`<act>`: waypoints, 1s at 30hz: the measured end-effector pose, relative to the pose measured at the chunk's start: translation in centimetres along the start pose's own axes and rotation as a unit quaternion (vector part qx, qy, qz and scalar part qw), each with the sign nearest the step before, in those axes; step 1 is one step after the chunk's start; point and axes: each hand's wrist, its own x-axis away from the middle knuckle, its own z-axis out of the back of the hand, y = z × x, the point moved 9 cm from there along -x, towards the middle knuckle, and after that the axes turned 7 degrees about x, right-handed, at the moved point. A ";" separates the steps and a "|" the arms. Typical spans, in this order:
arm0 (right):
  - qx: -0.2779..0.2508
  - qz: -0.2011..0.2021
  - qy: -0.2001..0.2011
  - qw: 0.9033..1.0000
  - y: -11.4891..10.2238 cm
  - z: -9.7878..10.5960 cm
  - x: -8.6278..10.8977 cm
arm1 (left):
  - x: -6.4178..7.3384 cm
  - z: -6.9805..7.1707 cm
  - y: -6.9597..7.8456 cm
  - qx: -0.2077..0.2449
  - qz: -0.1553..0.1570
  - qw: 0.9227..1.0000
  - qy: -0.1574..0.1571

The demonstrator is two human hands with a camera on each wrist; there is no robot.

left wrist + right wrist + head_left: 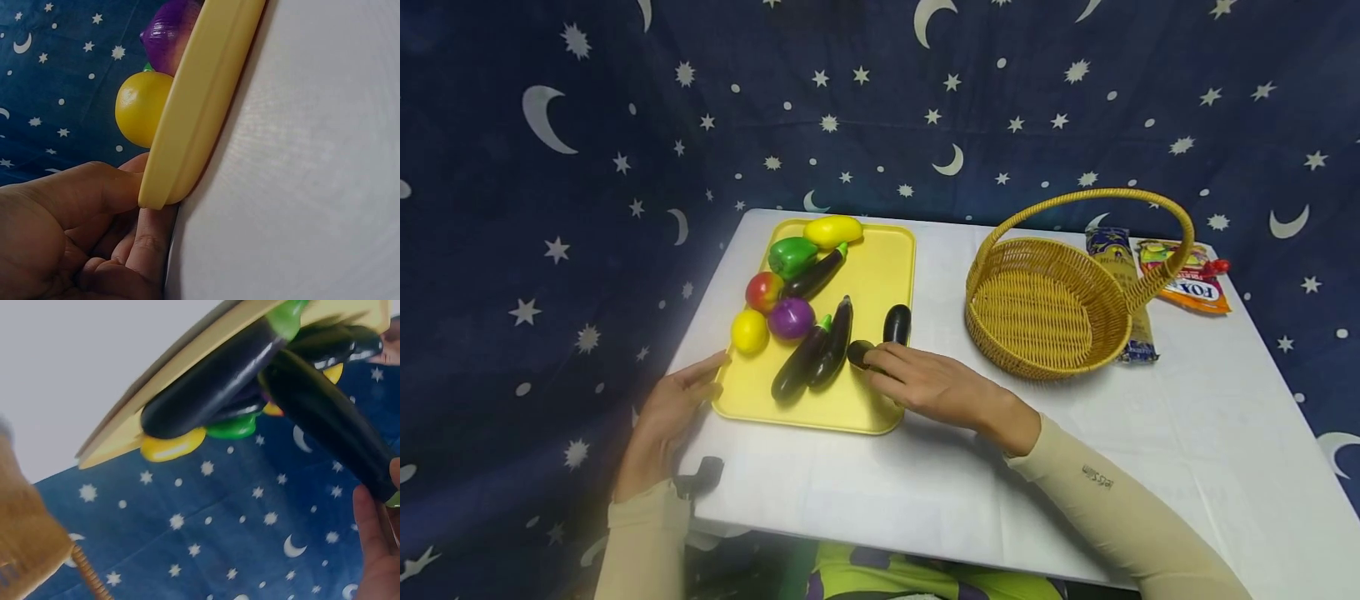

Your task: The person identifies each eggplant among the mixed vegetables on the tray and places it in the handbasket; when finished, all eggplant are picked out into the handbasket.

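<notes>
My right hand [943, 387] pinches an eggplant [334, 419] near its green stem end, over the right side of the yellow tray [880, 258]. Its blunt dark end [860, 354] points left in the head view, the rest covered by the hand. Just beyond the fingers, another eggplant [897, 323] lies along the tray's right edge. Two more eggplants [835, 342] lie side by side mid-tray. At the tray's left front edge, my left hand [673, 408] grips the rim between thumb and fingers [153, 244]. Closest to it is a yellow round fruit [140, 109].
On the tray are also a purple round vegetable [791, 319], a red-yellow fruit [764, 292], a green pepper [792, 257], a long yellow fruit [832, 232] and an eggplant [815, 275]. Right of the tray stands a handled wicker basket [1037, 362], with snack packets [1195, 287] behind.
</notes>
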 end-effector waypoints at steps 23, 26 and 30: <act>0.023 -0.110 0.087 0.990 6.8 10.1 7.3 | -0.2 0.2 -0.3 -0.003 0.014 1.000 -0.008; 0.022 -0.123 0.088 0.988 7.1 11.0 8.3 | -0.2 0.1 -0.2 -0.005 0.008 1.000 -0.011; 0.022 -0.146 0.098 0.984 7.8 12.3 9.6 | -0.3 0.1 -0.1 -0.010 0.003 1.000 -0.012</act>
